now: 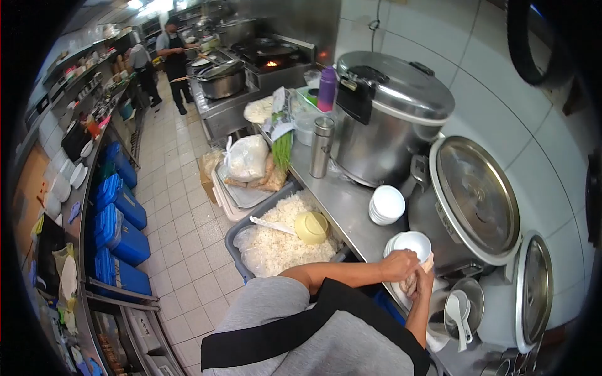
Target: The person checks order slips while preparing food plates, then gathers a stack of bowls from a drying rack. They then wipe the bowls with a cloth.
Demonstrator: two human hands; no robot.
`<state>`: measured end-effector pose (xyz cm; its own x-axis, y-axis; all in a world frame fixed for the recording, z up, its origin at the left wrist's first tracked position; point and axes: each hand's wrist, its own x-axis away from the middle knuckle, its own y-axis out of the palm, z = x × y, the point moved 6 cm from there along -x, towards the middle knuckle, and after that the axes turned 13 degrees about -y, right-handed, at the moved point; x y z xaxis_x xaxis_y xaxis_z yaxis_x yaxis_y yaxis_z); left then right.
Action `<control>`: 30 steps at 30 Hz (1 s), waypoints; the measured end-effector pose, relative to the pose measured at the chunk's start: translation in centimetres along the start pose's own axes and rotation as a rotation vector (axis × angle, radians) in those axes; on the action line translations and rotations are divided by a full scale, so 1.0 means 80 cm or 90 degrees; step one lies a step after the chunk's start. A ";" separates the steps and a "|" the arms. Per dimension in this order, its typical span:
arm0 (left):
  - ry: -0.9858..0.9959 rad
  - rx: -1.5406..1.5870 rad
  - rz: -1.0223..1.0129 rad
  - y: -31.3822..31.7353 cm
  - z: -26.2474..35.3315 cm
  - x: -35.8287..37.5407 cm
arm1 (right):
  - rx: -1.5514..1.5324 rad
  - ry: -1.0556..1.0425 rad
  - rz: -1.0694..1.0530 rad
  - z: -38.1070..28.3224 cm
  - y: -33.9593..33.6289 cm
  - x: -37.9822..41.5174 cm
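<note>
My left hand (pixel 398 266) is closed, fingers curled, at the near rim of a white bowl (pixel 414 243). My right hand (pixel 424 283) meets it from the right, its fingers bent around a pale, lumpy thing (pixel 409 286) below the bowl. I cannot tell what that thing is. A stack of white bowls (pixel 387 205) stands just beyond on the steel counter (pixel 351 210). To the right of my hands, a white ladle (pixel 456 308) and another white scoop rest in a metal bowl (pixel 478 299).
A large rice cooker (pixel 395 113) and lidded steel pots (pixel 480 194) line the wall. A steel flask (pixel 322 147) and purple bottle (pixel 327 89) stand on the counter. Below, a grey tub (pixel 237 241) holds rice and a yellow bowl (pixel 311 227). Two people (pixel 174 59) work farther back.
</note>
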<state>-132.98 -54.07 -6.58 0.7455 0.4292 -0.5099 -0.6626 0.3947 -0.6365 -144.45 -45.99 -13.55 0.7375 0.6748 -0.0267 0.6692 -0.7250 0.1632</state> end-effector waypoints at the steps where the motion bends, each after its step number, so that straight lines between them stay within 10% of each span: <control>1: -0.012 -0.006 -0.002 0.004 -0.002 -0.003 | 0.029 -0.014 0.009 -0.022 0.007 0.009; 10: -0.321 0.658 0.044 -0.043 0.038 -0.003 | 0.226 -0.568 0.085 -0.167 0.084 0.088; 16: -0.097 0.507 0.084 -0.123 0.074 0.000 | -0.403 -0.197 0.132 -0.141 0.089 0.024; 20: -0.032 0.228 0.122 -0.152 0.027 -0.019 | -0.129 -0.217 0.080 -0.134 0.092 -0.008; 25: 0.001 -0.081 0.094 -0.147 -0.084 -0.064 | 0.700 -0.404 -0.115 -0.121 0.110 -0.015; 30: 0.000 -0.196 -0.027 -0.123 -0.120 -0.080 | 0.942 -0.247 -0.334 -0.070 0.142 0.002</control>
<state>-130.53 -68.50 -2.67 0.7717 0.4180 -0.4793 -0.5783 0.1479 -0.8023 -137.26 -53.31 -6.16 0.2348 0.9711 -0.0427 0.1689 -0.0840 -0.9820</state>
